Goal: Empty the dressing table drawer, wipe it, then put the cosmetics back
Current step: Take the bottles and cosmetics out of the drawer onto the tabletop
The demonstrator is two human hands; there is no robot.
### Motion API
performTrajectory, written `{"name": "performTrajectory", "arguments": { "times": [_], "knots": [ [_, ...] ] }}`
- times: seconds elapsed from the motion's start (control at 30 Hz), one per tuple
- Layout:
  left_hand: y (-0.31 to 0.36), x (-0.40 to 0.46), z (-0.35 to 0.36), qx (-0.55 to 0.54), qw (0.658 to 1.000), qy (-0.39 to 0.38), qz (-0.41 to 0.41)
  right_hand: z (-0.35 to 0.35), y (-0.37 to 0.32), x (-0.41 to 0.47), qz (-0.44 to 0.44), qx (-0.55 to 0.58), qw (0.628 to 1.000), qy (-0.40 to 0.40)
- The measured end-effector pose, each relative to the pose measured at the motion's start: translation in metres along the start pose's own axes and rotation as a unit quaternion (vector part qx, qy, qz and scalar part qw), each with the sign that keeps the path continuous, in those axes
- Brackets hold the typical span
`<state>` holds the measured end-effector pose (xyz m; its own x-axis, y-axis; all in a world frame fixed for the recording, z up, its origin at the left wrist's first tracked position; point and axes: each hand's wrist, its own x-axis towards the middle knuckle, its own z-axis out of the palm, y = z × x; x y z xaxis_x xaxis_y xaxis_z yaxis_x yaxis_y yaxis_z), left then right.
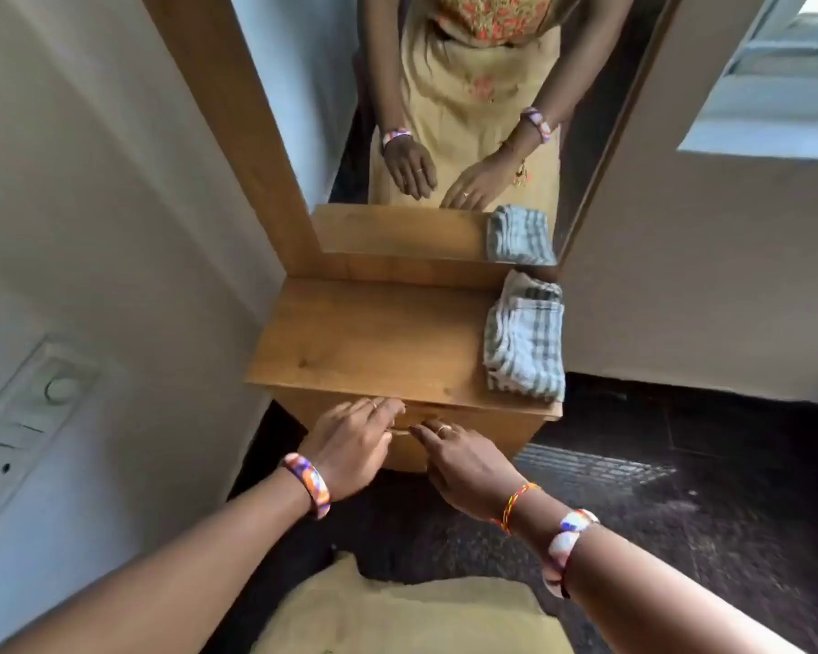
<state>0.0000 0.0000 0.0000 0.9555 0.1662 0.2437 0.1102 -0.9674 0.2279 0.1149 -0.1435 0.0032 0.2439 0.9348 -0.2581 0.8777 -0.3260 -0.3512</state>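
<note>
At drawer front: left hand and right hand side by side, fingers extended, touching its top edge; grasp cannot be told. Folded cloth on tabletop, right.

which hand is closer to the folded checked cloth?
Right. The right hand is at the drawer front, below and left of the folded checked cloth; the left hand is beside it, farther left.

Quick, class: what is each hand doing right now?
Left hand: open, fingers resting on the front of the wooden dressing table drawer.
Right hand: fingers at the same drawer front; grip cannot be told.
</note>
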Motion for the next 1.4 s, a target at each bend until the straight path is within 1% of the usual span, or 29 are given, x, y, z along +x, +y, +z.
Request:
{"name": "performTrajectory", "arguments": {
  "times": [0.03, 0.1, 0.13, 0.2, 0.27, 0.33, 0.4, 0.47, 0.53, 0.63, 0.67, 0.73, 0.77, 0.87, 0.93, 1.0, 1.07, 1.1, 1.17, 1.2, 1.23, 1.3, 1.4],
  "knots": [
    [-0.006, -0.007, 0.011, 0.014, 1.000, -0.003, 0.011, 0.015, -0.002, 0.009, 0.007, -0.013, 1.000, -0.007],
    [-0.015, -0.019, 0.030, 0.034, 0.999, 0.002, 0.010, 0.042, -0.003, 0.023, 0.008, -0.057, 0.998, 0.035],
    [-0.020, -0.023, 0.037, 0.059, 0.998, 0.022, 0.004, 0.052, -0.003, 0.028, 0.012, -0.092, 0.994, 0.057],
    [-0.026, -0.027, 0.049, 0.062, 0.997, 0.053, 0.000, 0.072, -0.005, 0.036, 0.037, -0.144, 0.983, 0.105],
    [-0.029, -0.030, 0.054, 0.069, 0.994, 0.081, -0.003, 0.081, -0.009, 0.042, 0.071, -0.155, 0.974, 0.149],
    [-0.029, -0.033, 0.054, 0.062, 0.992, 0.108, -0.015, 0.083, -0.019, 0.044, 0.103, -0.139, 0.972, 0.157],
    [-0.024, -0.037, 0.048, 0.027, 0.992, 0.118, -0.040, 0.083, -0.030, 0.043, 0.101, -0.122, 0.973, 0.170],
    [-0.018, -0.043, 0.039, 0.016, 0.992, 0.108, -0.066, 0.084, -0.038, 0.034, 0.088, -0.125, 0.975, 0.160],
    [-0.011, -0.046, 0.025, 0.034, 0.991, 0.091, -0.095, 0.088, -0.043, 0.022, 0.078, -0.140, 0.975, 0.154],
    [-0.004, -0.048, 0.006, 0.058, 0.990, 0.002, -0.131, 0.091, -0.056, 0.002, 0.070, -0.152, 0.976, 0.136],
    [-0.002, -0.050, 0.000, 0.047, 0.989, -0.030, -0.139, 0.091, -0.060, -0.004, 0.068, -0.147, 0.979, 0.121],
    [0.003, -0.055, -0.012, -0.006, 0.983, -0.085, -0.161, 0.088, -0.069, -0.017, 0.069, -0.138, 0.985, 0.078],
    [0.006, -0.059, -0.018, -0.023, 0.980, -0.103, -0.169, 0.086, -0.073, -0.023, 0.067, -0.130, 0.988, 0.046],
    [0.009, -0.067, -0.028, -0.028, 0.975, -0.142, -0.172, 0.072, -0.086, -0.040, 0.062, -0.090, 0.992, -0.055],
    [0.010, -0.071, -0.034, -0.043, 0.970, -0.170, -0.166, 0.058, -0.095, -0.050, 0.033, -0.055, 0.995, -0.082],
    [0.010, -0.076, -0.039, -0.071, 0.964, -0.199, -0.160, 0.043, -0.105, -0.057, 0.000, 0.003, 0.998, -0.067],
    [0.011, -0.081, -0.042, -0.098, 0.958, -0.222, -0.154, 0.031, -0.112, -0.061, -0.001, 0.099, 0.995, -0.023],
    [0.012, -0.083, -0.043, -0.105, 0.955, -0.233, -0.150, 0.027, -0.113, -0.062, 0.002, 0.126, 0.992, 0.010],
    [0.015, -0.084, -0.044, -0.109, 0.947, -0.266, -0.142, 0.022, -0.108, -0.060, -0.003, 0.105, 0.992, 0.075],
    [0.015, -0.084, -0.044, -0.112, 0.942, -0.285, -0.136, 0.022, -0.103, -0.060, -0.006, 0.081, 0.993, 0.084],
    [0.015, -0.084, -0.043, -0.117, 0.936, -0.306, -0.131, 0.024, -0.098, -0.059, -0.002, 0.053, 0.996, 0.074],
    [0.013, -0.083, -0.042, -0.142, 0.916, -0.354, -0.127, 0.031, -0.088, -0.058, 0.026, 0.021, 0.999, 0.008],
    [0.011, -0.083, -0.038, -0.194, 0.872, -0.426, -0.145, 0.039, -0.084, -0.058, 0.093, 0.076, 0.986, -0.120]
  ]
}}
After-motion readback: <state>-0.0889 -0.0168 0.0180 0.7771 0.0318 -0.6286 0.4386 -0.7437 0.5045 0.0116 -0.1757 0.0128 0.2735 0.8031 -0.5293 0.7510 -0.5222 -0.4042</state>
